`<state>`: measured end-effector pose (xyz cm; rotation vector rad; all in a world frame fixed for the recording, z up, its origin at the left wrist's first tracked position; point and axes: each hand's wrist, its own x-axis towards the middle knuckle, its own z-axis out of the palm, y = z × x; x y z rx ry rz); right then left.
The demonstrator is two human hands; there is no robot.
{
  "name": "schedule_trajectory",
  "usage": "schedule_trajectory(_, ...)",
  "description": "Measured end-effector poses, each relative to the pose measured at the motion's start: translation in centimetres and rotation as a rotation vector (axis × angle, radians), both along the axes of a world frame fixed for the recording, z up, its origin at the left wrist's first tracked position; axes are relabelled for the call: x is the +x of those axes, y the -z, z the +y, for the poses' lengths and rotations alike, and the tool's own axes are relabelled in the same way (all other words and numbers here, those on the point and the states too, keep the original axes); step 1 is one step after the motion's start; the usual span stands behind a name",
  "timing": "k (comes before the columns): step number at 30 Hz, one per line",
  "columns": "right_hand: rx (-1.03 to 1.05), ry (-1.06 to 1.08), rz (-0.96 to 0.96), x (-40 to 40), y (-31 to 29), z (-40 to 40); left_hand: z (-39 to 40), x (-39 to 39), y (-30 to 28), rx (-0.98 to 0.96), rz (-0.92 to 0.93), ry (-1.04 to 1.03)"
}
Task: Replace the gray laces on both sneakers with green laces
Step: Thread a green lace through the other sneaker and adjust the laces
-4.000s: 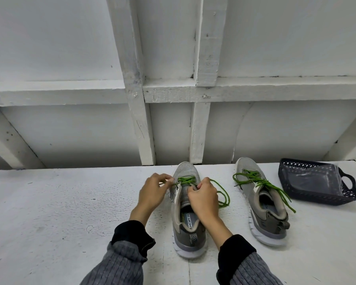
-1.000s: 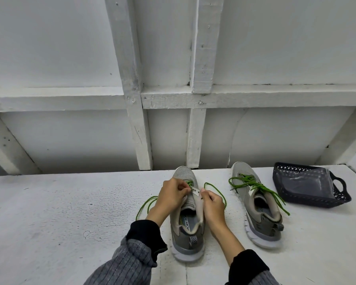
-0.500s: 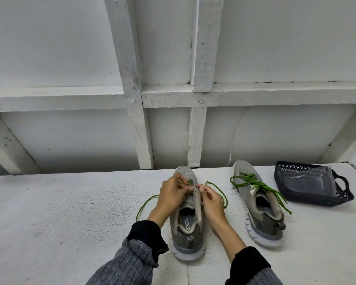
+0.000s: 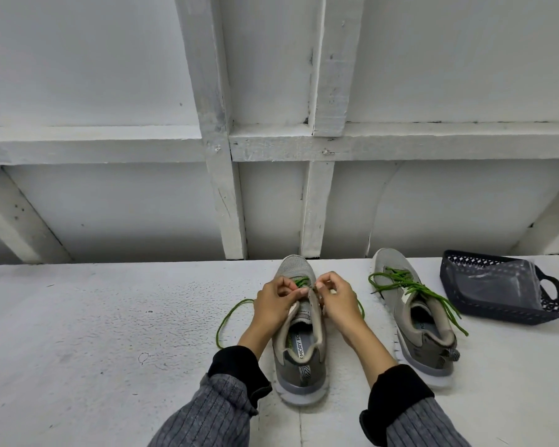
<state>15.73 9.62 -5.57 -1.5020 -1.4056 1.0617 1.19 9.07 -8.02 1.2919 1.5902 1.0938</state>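
On the white table, the near sneaker stands toe away, both hands at its eyelets. My left hand and right hand each pinch the green lace near the tongue; its loose end trails left. I judge the lace light, limp and slippery, best gripped at its stiff tip. Beside it, the second sneaker looks laced but untied, near a dark basket

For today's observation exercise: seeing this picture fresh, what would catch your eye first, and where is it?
The bright green lace stands out first, pinched by the left hand and right hand over the middle sneaker. To its right, a second sneaker trails loose green laces, beside a dark basket on the white table.
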Motion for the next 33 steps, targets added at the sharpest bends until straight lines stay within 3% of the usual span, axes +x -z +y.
schedule_trajectory(4,0.103,0.114,0.071,-0.7,-2.9,0.2,-0.3,-0.1,0.0,0.016,0.026,0.001)
schedule_trajectory(9,0.253,0.040,0.693,-0.6,-9.7,0.3,-0.4,-0.2,0.1,0.009,0.035,-0.007)
schedule_trajectory(11,0.260,0.003,0.572,0.0,-10.0,0.3,-0.5,-0.1,-0.1,0.012,0.053,-0.013)
schedule_trajectory(15,0.124,-0.144,-0.419,1.6,-5.2,0.8,-1.1,-0.1,-0.2,0.057,-0.029,-0.013)
schedule_trajectory(17,0.008,-0.263,-0.613,2.0,-2.9,0.0,-1.8,-0.2,-0.1,0.102,-0.098,-0.022)
schedule_trajectory(21,0.053,-0.219,-0.617,1.4,-1.9,-1.1,-2.8,-0.4,0.7,0.152,-0.123,0.053)
schedule_trajectory(25,0.004,-0.142,-0.430,0.3,-1.4,-0.8,-2.8,-0.8,1.3,0.109,0.069,0.143)
schedule_trajectory(33,-0.018,0.026,-0.078,-1.2,-0.8,-1.1,-2.7,-0.4,-1.6,0.136,0.036,-0.053)
